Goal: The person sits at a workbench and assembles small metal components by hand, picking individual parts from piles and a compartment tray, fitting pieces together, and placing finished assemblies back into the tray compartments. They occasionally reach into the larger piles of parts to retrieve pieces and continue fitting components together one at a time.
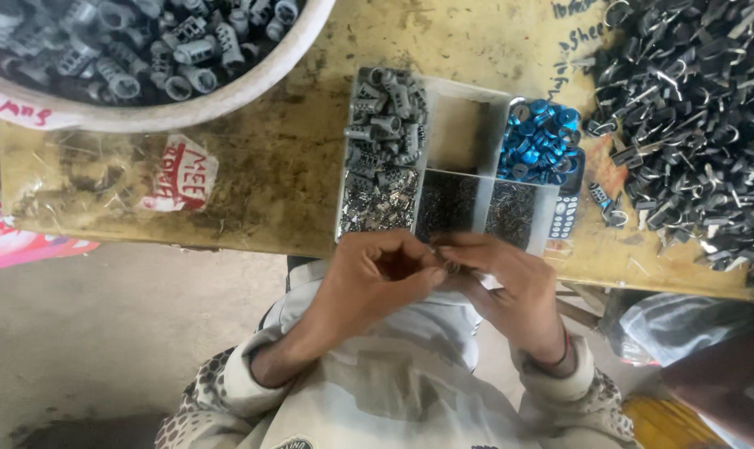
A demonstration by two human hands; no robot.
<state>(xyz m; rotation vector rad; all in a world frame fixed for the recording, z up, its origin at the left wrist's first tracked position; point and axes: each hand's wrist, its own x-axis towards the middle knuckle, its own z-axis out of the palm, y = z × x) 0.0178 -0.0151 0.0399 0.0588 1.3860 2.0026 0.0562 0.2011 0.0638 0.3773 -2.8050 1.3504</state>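
Hands meet at the near edge of a worn yellow wooden workbench (294, 166) in the head camera's view: my left hand (375, 270) and my right hand (510, 278) come together fingertip to fingertip, both pinched on a tiny dark metal part (450, 267) held between them, too small to make out further. Just beyond my knuckles sits a clear plastic compartment tray (458, 125); its left sections hold grey ribbed metal sleeves (385, 116) and small silvery clips (381, 204), its near middle sections hold fine dark pins (448, 208), and its far right section holds shiny blue metal rings (539, 141). A dark keypad handset (566, 208) lies just beside the tray's right wall. To the right spreads a heap of black metal clips (693, 116). At the far left, a large white plastic tub (252, 79) is filled with more grey sleeves.
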